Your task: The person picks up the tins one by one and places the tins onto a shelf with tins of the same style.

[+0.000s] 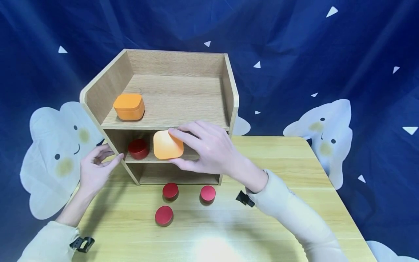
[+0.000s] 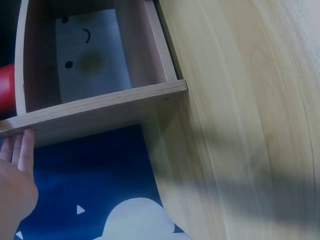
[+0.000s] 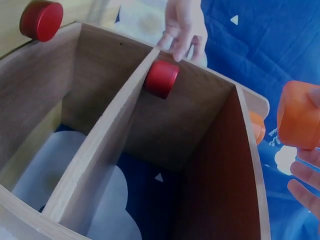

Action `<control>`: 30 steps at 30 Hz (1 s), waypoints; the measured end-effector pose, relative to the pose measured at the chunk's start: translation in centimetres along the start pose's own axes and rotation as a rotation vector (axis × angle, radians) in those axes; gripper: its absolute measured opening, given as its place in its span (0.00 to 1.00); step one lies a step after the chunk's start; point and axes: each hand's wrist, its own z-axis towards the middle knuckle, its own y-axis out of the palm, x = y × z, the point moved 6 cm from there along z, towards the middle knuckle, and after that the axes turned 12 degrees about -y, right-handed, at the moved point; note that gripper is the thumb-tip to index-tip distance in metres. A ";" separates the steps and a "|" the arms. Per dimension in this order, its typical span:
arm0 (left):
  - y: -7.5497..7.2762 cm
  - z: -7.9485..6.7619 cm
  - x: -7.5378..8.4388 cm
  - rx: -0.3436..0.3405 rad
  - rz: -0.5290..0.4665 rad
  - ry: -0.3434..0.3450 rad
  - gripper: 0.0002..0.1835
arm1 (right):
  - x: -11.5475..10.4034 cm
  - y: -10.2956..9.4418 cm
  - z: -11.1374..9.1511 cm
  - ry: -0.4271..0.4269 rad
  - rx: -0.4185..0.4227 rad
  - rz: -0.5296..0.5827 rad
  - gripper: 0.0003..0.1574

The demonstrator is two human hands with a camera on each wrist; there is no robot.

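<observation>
My right hand [image 1: 209, 147] pinches an orange rounded-square box [image 1: 165, 145] between thumb and fingers, in front of the middle level of a wooden shelf [image 1: 180, 98]. In the right wrist view this box [image 3: 298, 117] is apart from the shelf. With fairly straight fingers, my left hand [image 1: 95, 169] touches the shelf's left side panel near its front edge; the left wrist view shows its fingertips on the outer face. A second orange box [image 1: 129, 107] sits at the top level's front left. Below it, a round red tin [image 1: 138, 149] stands on the middle level.
Three more red tins stand on the table before the shelf: one left [image 1: 170, 191], one right [image 1: 207, 194], one nearer [image 1: 164, 215]. A light wooden table [image 1: 278, 163] extends to the right. Behind hangs a blue curtain [image 1: 278, 32] with clouds and white triangles.
</observation>
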 end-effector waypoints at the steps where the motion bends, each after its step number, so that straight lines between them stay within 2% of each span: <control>1: 0.0 0.0 0.0 0.001 0.005 0.000 0.20 | 0.2 0.1 0.1 0.006 -0.006 -0.002 0.36; 10: 0.2 0.0 0.1 -0.008 -0.027 0.012 0.19 | 1.8 0.8 0.8 0.011 0.006 -0.040 0.34; 19: 0.1 -0.1 0.0 0.007 -0.045 0.001 0.19 | 3.0 1.8 1.5 0.045 -0.031 -0.047 0.34; 25: 0.0 -0.1 -0.1 -0.002 -0.032 0.009 0.19 | 3.9 2.3 2.0 0.068 -0.070 -0.041 0.34; 30: -0.1 -0.1 -0.1 0.020 0.022 -0.005 0.19 | 4.5 2.7 2.5 0.093 -0.106 -0.043 0.34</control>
